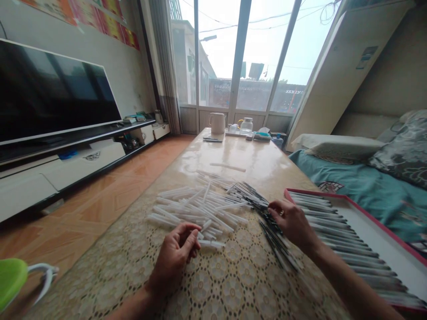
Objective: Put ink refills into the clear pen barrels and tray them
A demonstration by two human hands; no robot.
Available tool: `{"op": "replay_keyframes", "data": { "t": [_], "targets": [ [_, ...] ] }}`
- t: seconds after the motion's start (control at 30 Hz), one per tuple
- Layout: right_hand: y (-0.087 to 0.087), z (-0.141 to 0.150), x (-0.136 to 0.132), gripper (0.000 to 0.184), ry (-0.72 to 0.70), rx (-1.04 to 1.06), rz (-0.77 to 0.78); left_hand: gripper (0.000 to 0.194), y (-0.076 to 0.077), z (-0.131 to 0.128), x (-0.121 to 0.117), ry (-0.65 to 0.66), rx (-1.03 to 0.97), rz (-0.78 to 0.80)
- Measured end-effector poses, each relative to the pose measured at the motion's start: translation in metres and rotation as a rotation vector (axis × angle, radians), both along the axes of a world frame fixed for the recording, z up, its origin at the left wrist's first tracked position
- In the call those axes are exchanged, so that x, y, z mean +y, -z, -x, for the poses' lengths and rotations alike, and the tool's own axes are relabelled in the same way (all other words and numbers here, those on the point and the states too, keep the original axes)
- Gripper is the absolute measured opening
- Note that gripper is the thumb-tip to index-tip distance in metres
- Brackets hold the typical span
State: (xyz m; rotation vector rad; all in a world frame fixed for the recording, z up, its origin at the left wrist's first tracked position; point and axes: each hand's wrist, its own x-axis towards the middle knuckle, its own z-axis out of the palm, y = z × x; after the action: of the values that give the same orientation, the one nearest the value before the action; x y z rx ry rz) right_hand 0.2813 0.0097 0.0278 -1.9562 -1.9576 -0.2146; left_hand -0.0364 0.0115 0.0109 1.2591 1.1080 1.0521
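Work is judged part-way along. In the red-rimmed box (316, 193), to the right of the right hand (295, 224), a long row of pale rods with dark ends (343, 240) lies side by side; this portion appears done. Outside the box, a heap of loose white tubes (173, 194) lies beyond the left hand (175, 253), and a bunch of thin dark sticks (256, 200) lies at and beyond the right hand. Both lots are judged outstanding; neither has been counted.

Left hand: fingers drawn narrow, closed on one end of a white tube (213, 244), low over the patterned counter (227, 284) at the near edge of the heap. The tube's visible end points away from that hand, towards the person's right; its long axis runs nearly crosswise, dipping slightly to the right.

Right hand: fingertips narrow and bent down onto the dark sticks. Whether one is gripped cannot be told. The sticks run mainly lengthwise, slanting from far left to near right. Those beside the wrist are blurred. The boxed rods lie nearly crosswise, roughly parallel.
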Motion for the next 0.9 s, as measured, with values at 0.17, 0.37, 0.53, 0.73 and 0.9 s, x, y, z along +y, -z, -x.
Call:
{"op": "replay_keyframes", "data": {
  "t": [0.17,0.37,0.53,0.73,0.9],
  "targets": [
    [0.013,0.094,-0.015,0.011,-0.226,0.282,0.089,0.024,-0.001,-0.003,-0.007,0.18,0.072,-0.015],
    [0.022,0.112,-0.015,0.007,-0.156,0.235,0.104,0.023,0.003,-0.003,-0.007,0.256,0.098,-0.053],
    [0.016,0.112,-0.024,0.009,-0.218,0.406,0.069,0.033,0.001,-0.004,-0.004,0.209,-0.082,0.114],
    [0.0,0.131,-0.049,0.008,-0.355,0.488,0.076,0.038,0.001,-0.004,-0.003,0.228,-0.342,0.256],
    [0.0,0.094,-0.04,0.014,-0.306,0.443,0.108,0.026,0.004,-0.001,-0.001,0.186,-0.439,0.306]
  ]
}}
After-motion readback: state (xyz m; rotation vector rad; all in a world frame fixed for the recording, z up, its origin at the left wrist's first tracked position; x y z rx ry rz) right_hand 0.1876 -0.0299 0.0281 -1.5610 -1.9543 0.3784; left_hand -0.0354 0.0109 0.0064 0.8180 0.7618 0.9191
